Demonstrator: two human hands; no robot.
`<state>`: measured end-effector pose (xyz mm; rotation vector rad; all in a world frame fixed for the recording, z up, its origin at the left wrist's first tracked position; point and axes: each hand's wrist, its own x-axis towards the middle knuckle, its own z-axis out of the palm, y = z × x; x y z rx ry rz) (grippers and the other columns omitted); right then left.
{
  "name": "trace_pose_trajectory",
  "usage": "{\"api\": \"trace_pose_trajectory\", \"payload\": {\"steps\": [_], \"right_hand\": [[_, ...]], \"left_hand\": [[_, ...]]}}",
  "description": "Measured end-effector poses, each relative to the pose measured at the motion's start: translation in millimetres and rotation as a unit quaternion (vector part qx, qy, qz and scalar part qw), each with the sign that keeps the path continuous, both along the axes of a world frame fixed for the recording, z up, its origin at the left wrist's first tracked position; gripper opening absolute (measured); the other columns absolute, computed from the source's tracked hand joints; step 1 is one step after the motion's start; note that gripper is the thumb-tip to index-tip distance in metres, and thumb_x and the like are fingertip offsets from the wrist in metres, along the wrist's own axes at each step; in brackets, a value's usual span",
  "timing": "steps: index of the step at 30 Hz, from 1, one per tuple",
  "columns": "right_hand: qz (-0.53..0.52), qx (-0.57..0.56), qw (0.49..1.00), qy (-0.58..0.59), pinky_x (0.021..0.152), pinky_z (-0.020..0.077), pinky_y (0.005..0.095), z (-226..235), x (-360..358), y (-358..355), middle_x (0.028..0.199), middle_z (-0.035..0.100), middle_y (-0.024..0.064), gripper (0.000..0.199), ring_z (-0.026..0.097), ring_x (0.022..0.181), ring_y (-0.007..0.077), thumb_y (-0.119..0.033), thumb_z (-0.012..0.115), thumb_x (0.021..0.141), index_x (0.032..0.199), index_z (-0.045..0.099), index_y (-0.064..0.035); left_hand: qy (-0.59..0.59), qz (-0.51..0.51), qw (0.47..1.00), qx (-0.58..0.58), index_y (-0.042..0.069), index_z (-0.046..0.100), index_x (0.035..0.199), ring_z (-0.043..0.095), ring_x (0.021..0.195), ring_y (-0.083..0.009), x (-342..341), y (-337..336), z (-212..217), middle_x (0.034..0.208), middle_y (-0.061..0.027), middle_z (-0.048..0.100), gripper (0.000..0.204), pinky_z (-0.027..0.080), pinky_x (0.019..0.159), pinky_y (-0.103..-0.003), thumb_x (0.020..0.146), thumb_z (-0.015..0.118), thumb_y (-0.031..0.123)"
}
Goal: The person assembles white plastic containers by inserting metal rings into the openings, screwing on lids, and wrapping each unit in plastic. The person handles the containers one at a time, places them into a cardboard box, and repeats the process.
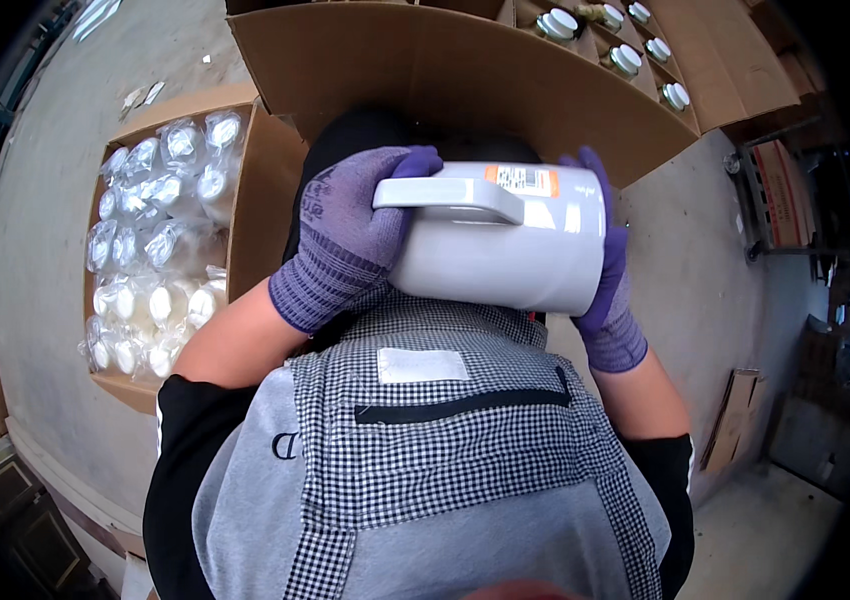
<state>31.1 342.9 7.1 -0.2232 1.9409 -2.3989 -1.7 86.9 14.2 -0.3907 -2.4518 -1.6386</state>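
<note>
The left hand (350,215) curls around the nine-o'clock end of a white jug (505,255) lying sideways at twelve o'clock, while the right hand (613,265), its closure partly hidden, meets the three-o'clock end, steady two-sided support suiting slippery-looking sides.

The floor (55,170) is hard and grey. A big open brown box (270,178) sits on it, over on the left side. Up past that box lie a few little scraps (154,93), some white and some tan, and a tiny white bit (207,59) is near them. At the far top left is some shiny white stuff (97,18). Way over on the right is flat brown cardboard (730,420) (lying down or leaning, I can't tell).
</note>
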Motion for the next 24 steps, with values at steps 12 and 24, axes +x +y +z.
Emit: {"api": "trace_pose_trajectory", "payload": {"steps": [12,24], "right_hand": [[0.136,0.353,0.889,0.259,0.113,0.0274,0.0612,15,13,12,0.150,0.038,0.0232,0.102,0.035,0.137,0.0476,-0.061,0.087,0.052,0.139,0.056,-0.0161],[0.064,0.815,0.520,0.248,0.103,0.0456,0.0458,47,-372,129,0.133,0.059,0.0186,0.056,0.057,0.121,0.0374,-0.041,0.065,0.084,0.132,0.060,-0.0119]], "left_hand": [[-0.171,-0.137,0.976,-0.010,0.002,0.069,0.104,0.069,0.090,-0.0305,0,-9,-79,0.097,-0.0162,0.070,0.028,0.055,0.080,-0.037,0.094,0.059,0.026],[-0.143,-0.186,0.969,0.081,0.002,0.073,0.106,0.070,0.094,-0.0213,-73,-31,-87,0.100,-0.0138,0.074,0.038,0.054,0.086,-0.035,0.097,0.054,0.034]]}}
